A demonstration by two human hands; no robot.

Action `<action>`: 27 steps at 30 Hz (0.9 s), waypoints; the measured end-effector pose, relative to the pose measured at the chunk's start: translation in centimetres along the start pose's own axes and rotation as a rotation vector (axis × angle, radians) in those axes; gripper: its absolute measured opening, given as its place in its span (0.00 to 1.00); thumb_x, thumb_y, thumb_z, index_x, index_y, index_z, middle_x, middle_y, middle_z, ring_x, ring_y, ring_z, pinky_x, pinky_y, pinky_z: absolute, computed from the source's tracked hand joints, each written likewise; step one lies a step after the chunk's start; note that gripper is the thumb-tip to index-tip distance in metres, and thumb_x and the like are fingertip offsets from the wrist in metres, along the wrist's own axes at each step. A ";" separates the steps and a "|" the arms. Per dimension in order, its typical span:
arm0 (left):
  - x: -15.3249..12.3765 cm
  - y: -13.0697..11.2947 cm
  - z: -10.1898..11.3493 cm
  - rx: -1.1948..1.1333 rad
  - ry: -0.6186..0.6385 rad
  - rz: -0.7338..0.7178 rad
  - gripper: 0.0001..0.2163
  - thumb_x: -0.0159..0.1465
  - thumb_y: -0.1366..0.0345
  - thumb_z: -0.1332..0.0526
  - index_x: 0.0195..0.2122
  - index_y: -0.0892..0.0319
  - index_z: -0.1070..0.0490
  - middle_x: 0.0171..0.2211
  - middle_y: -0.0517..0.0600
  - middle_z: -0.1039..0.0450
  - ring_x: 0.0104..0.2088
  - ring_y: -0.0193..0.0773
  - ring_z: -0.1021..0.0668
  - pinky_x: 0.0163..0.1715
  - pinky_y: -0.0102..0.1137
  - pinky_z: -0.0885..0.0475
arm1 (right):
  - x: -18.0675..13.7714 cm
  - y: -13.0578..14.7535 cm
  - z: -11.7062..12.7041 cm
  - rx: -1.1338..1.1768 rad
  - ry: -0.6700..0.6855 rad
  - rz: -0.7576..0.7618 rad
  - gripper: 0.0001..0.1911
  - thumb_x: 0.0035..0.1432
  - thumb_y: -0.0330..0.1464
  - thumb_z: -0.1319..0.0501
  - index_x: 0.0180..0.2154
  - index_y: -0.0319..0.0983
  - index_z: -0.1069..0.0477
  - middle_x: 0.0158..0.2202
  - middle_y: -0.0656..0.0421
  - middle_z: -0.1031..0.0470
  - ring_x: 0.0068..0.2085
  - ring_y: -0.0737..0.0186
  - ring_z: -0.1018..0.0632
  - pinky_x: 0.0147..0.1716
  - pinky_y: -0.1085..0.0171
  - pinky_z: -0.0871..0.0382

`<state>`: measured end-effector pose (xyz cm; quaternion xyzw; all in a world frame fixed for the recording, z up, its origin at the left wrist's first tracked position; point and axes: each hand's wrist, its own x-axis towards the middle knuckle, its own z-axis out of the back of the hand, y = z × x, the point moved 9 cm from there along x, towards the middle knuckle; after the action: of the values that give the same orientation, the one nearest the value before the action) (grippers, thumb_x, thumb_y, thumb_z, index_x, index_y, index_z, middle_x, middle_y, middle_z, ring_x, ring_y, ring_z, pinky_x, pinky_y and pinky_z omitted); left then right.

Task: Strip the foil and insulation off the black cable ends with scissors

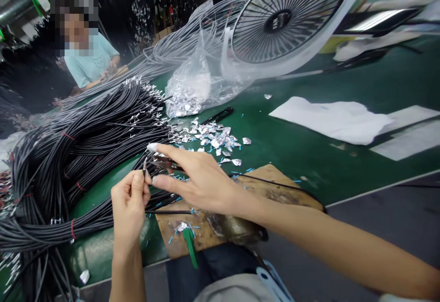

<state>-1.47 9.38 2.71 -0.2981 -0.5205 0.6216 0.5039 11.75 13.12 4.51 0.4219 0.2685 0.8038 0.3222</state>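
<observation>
My left hand (130, 196) pinches the stripped end of a black cable (145, 172) between thumb and fingertips. Just to its right is my right hand (197, 176), its thumb and index finger spread around that cable end. A white cover sits on the index fingertip (152, 147). A dark metal hand tool (168, 163) juts from under the right palm; its handle and the other fingers are hidden, so its exact kind does not show. Thick bundles of black cables (113, 128) with silvery ends and red ties lie beyond the left hand.
Foil scraps (218, 137) and a black-handled knife (218, 115) lie by a clear plastic bag (195, 86). A fan (278, 20) stands behind. A wooden board (271, 187) and a machine part (237, 228) are near my lap. Across the table sits a person (91, 61).
</observation>
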 end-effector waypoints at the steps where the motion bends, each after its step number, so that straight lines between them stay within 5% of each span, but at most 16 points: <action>1: -0.1 -0.2 0.2 0.017 -0.019 -0.029 0.21 0.58 0.46 0.40 0.21 0.61 0.34 0.15 0.43 0.43 0.16 0.25 0.41 0.14 0.23 0.46 | 0.1 -0.2 0.0 -0.004 0.019 -0.033 0.22 0.62 0.43 0.44 0.54 0.38 0.33 0.43 0.54 0.23 0.39 0.57 0.22 0.37 0.61 0.31; 4: -0.3 -0.5 0.6 0.129 -0.067 -0.098 0.18 0.61 0.52 0.41 0.24 0.62 0.30 0.17 0.44 0.39 0.17 0.27 0.38 0.16 0.23 0.44 | 0.4 -0.4 0.6 0.057 -0.033 -0.042 0.15 0.63 0.39 0.44 0.47 0.37 0.30 0.42 0.54 0.24 0.39 0.59 0.24 0.38 0.62 0.33; 10: -0.3 0.0 -0.3 0.315 0.052 -0.128 0.10 0.60 0.61 0.39 0.26 0.60 0.24 0.18 0.44 0.33 0.18 0.28 0.31 0.18 0.24 0.39 | 0.7 -0.8 1.2 0.181 -0.090 -0.024 0.06 0.55 0.26 0.39 0.26 0.36 0.32 0.26 0.62 0.30 0.28 0.69 0.31 0.28 0.69 0.40; 14: -0.8 -1.7 0.6 0.269 -0.089 -0.320 0.02 0.55 0.66 0.34 0.28 0.57 0.23 0.22 0.44 0.29 0.22 0.30 0.28 0.21 0.24 0.35 | 0.9 -1.0 1.3 0.269 -0.058 -0.060 0.09 0.56 0.29 0.39 0.24 0.36 0.33 0.23 0.64 0.32 0.25 0.71 0.34 0.26 0.69 0.42; 19: -2.2 -3.1 0.7 0.348 -0.294 -0.476 0.02 0.54 0.69 0.33 0.28 0.55 0.24 0.22 0.42 0.31 0.24 0.29 0.29 0.23 0.24 0.36 | 0.6 0.6 2.1 0.289 -0.102 0.086 0.07 0.53 0.24 0.42 0.24 0.36 0.35 0.23 0.64 0.35 0.25 0.72 0.35 0.26 0.70 0.41; 23: -2.0 -2.6 1.1 0.388 -0.361 -0.386 0.02 0.54 0.68 0.34 0.26 0.58 0.26 0.21 0.44 0.32 0.23 0.31 0.29 0.23 0.26 0.35 | -0.4 1.9 2.3 0.200 -0.170 0.250 0.07 0.53 0.23 0.45 0.25 0.36 0.35 0.24 0.62 0.36 0.26 0.70 0.35 0.25 0.70 0.42; 27: -0.5 -1.3 0.3 0.296 -0.124 -0.230 0.03 0.53 0.66 0.34 0.26 0.60 0.24 0.22 0.47 0.27 0.23 0.33 0.26 0.23 0.26 0.32 | -0.7 2.1 1.9 0.087 -0.166 0.305 0.08 0.51 0.21 0.48 0.27 0.36 0.34 0.26 0.60 0.35 0.25 0.69 0.36 0.23 0.69 0.44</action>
<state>-1.19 8.74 3.96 -0.1203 -0.4841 0.6470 0.5767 13.08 11.55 6.60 0.5364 0.2085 0.7932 0.1990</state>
